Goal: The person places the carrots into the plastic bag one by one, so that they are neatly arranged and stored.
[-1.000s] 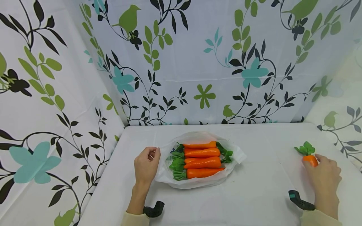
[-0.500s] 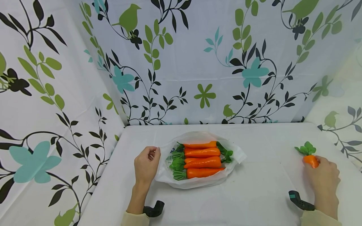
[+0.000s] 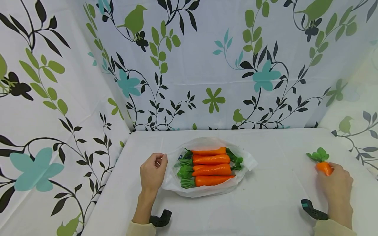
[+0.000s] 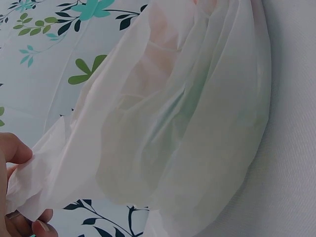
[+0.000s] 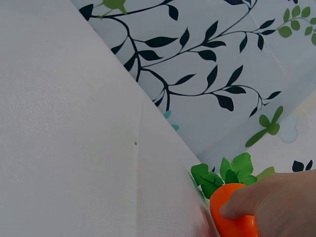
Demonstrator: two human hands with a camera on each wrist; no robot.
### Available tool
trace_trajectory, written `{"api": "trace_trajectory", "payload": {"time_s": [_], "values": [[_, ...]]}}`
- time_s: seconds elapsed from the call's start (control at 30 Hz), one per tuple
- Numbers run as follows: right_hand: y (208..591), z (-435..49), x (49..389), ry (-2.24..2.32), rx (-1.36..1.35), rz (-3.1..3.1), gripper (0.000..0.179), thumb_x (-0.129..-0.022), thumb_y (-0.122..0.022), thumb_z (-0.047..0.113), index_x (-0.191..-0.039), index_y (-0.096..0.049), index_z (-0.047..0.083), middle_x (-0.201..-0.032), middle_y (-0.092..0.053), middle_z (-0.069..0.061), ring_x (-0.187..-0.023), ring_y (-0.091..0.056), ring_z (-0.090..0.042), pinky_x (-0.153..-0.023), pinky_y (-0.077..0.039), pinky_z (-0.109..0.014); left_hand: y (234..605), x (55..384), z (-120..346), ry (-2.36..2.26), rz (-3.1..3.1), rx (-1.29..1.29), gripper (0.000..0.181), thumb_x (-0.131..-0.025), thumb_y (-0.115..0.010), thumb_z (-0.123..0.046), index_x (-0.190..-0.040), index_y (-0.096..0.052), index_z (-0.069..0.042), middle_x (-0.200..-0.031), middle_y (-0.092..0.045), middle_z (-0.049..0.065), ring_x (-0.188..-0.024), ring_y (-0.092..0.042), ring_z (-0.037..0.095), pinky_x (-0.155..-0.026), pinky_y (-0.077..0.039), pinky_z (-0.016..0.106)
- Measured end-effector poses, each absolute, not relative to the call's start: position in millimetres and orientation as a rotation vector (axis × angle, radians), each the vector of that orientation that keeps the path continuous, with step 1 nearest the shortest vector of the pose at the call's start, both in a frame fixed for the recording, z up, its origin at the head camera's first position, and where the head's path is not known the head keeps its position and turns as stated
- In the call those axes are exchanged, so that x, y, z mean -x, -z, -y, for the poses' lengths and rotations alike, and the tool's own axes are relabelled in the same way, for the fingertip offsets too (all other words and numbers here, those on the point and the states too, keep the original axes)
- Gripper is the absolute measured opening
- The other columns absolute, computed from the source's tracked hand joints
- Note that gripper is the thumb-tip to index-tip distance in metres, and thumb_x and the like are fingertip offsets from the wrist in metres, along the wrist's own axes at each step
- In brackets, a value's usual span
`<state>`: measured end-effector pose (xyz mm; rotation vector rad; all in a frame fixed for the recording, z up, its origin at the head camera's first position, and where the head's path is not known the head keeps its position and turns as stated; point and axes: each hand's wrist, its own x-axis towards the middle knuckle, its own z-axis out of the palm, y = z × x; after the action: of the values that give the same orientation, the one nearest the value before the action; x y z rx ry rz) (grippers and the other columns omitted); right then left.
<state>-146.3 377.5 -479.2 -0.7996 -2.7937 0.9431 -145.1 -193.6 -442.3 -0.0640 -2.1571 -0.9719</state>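
Several orange carrots [image 3: 211,159] with green tops lie side by side in a white plastic bag [image 3: 203,192] on the table. At the bag's left edge, my left hand [image 3: 152,172] pinches the plastic; the left wrist view shows the bag [image 4: 207,148] stretched from between thumb and fingers. Far to the right, my right hand [image 3: 339,183] grips another carrot [image 3: 324,168], its leaves pointing away from me. The right wrist view shows the thumb across this carrot's orange top [image 5: 232,217]; the rest of it is hidden by the hand.
The white table [image 3: 265,203] reaches to a patterned curtain [image 3: 189,65] at the back, with more of it on both sides. A black wrist device [image 3: 160,218] sits on the left wrist and another device [image 3: 314,209] on the right.
Very little differs. The right hand and its carrot have shifted by a tiny amount, while the left hand and the bag stay in place.
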Motion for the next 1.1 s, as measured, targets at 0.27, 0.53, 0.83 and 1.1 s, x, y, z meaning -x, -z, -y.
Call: {"api": "trace_trajectory", "payload": {"time_s": [0.27, 0.53, 0.83, 1.1], "values": [[472.6, -367.1, 150.4, -0.948, 0.711, 2.791, 0.065, -0.101, -0.053, 0.017, -0.150, -0.023, -0.013, -0.138, -0.031, -0.043, -0.122, -0.027, -0.058, -0.109, -0.028, -0.069, 442.1, 145.0, 193.8, 0.969, 2.154, 0.070, 0.010, -0.090, -0.070, -0.012, -0.086, -0.072, -0.004, -0.065, -0.063, 0.003, -0.057, -0.056, 0.010, -0.055, -0.049, 0.025], [465.9, -352.7, 156.5, -0.930, 0.602, 2.782, 0.062, -0.100, -0.055, 0.010, -0.150, -0.025, -0.013, -0.140, -0.032, -0.042, -0.124, -0.027, -0.057, -0.110, -0.027, -0.070, 441.4, 144.5, 193.6, 0.982, 2.164, 0.055, 0.010, -0.091, -0.070, -0.013, -0.087, -0.072, -0.004, -0.065, -0.063, 0.003, -0.058, -0.056, 0.010, -0.055, -0.049, 0.025], [455.3, -327.5, 161.7, -0.896, 0.490, 2.767, 0.060, -0.099, -0.054, 0.007, -0.150, -0.027, -0.012, -0.139, -0.034, -0.041, -0.122, -0.030, -0.056, -0.107, -0.031, -0.070, 441.0, 144.1, 193.6, 0.982, 2.169, 0.045, 0.010, -0.090, -0.070, -0.013, -0.087, -0.072, -0.004, -0.065, -0.063, 0.003, -0.058, -0.055, 0.010, -0.055, -0.049, 0.025], [443.2, -308.0, 167.2, -0.869, 0.422, 2.760, 0.061, -0.098, -0.055, 0.009, -0.150, -0.030, -0.010, -0.140, -0.035, -0.041, -0.122, -0.031, -0.055, -0.104, -0.036, -0.070, 442.0, 144.8, 194.2, 0.968, 2.155, 0.060, 0.010, -0.090, -0.070, -0.012, -0.087, -0.072, -0.004, -0.065, -0.063, 0.003, -0.057, -0.056, 0.010, -0.055, -0.046, 0.018]]}}
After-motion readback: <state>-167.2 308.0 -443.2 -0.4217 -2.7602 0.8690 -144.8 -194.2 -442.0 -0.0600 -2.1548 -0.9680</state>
